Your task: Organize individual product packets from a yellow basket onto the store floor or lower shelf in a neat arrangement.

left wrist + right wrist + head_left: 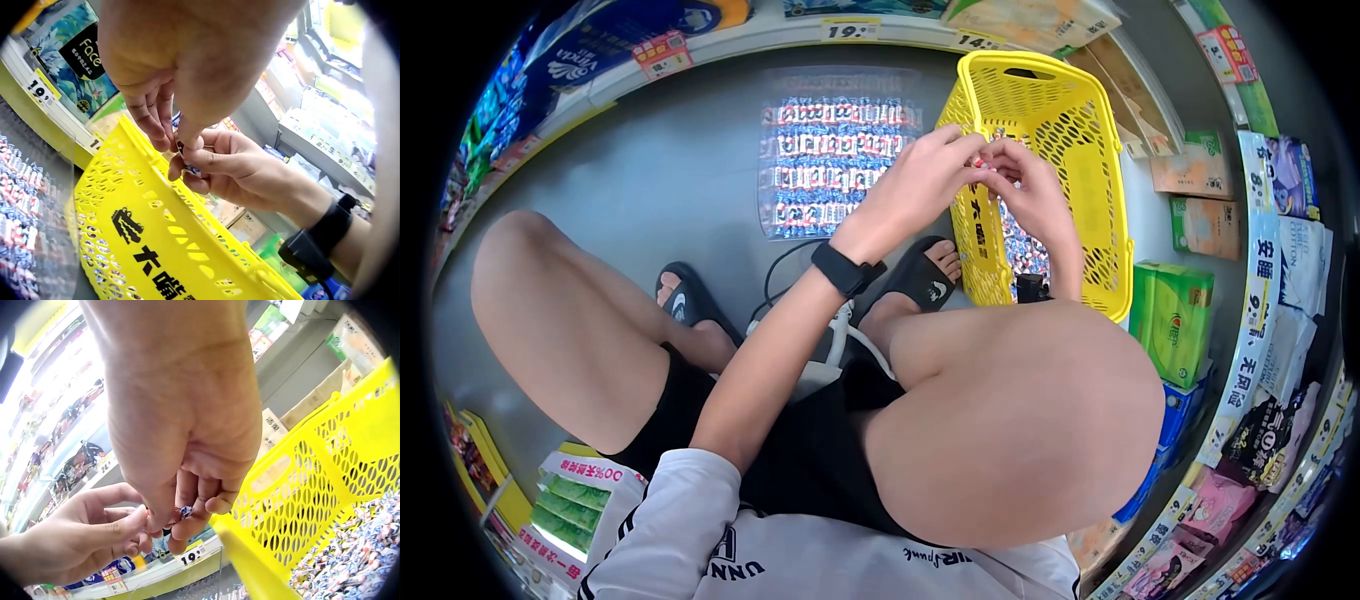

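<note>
A small wrapped candy (978, 161) with red and blue on it is held between both hands, above the near-left rim of a yellow basket (1090, 150). My left hand (920, 180) pinches it from the left, and my right hand (1030, 195) pinches it from the right. In the right wrist view a blue twisted wrapper end (186, 512) shows at the right hand's fingers. Many similar candies (356, 550) lie loose inside the basket. Left of the basket, several rows of candies (830, 165) lie on the floor in clear plastic.
Shelves with price tags (850, 30) curve along the back. Tissue packs (1175, 320) and other packaged goods stand at the right. Two slippered feet (925, 285) and bent knees are beside and before the basket. A dark cable (772, 270) lies near the feet.
</note>
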